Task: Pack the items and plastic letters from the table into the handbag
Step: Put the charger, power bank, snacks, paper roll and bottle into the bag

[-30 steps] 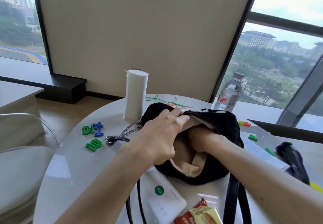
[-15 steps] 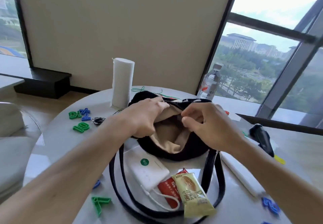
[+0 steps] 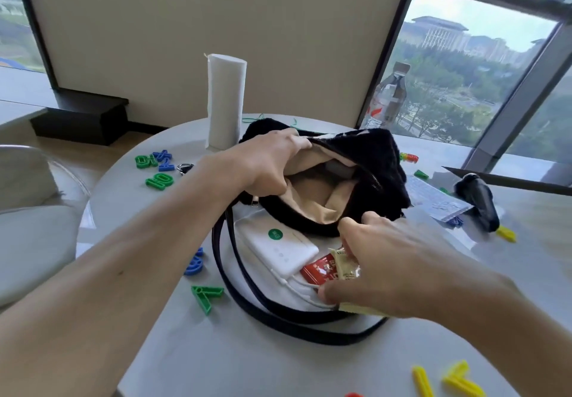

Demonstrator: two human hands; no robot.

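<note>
- So the fuzzy black handbag with the beige lining (image 3: 385,161) is sitting mid-table, mouth gaping open, its black straps (image 3: 247,297) looped toward me.
- Left hand (image 3: 266,164) has its fingers curled over the near-left rim, holding the opening wide.
- Right hand (image 3: 380,269) is down on the yellowish snack packet (image 3: 345,265), fingers curled around it, right on top of the red sachet (image 3: 318,271).
- White power bank with a green dot (image 3: 280,249) and its white cable lie just beside those, inside the strap loop.
- Plastic letters all over the round pale grey table (image 3: 247,362): green and blue ones (image 3: 154,167) far left, a green one (image 3: 205,296) and a blue one (image 3: 195,263) near the strap, yellow ones (image 3: 445,378) front right.
- Behind the bag: an upright white paper roll (image 3: 226,99), a clear water bottle (image 3: 388,96), beige wall panel, big windows with a city view.
- Compared to half a second back, the right hand has left the bag's rim and dropped onto the snacks; the left hasn't let go.
</note>
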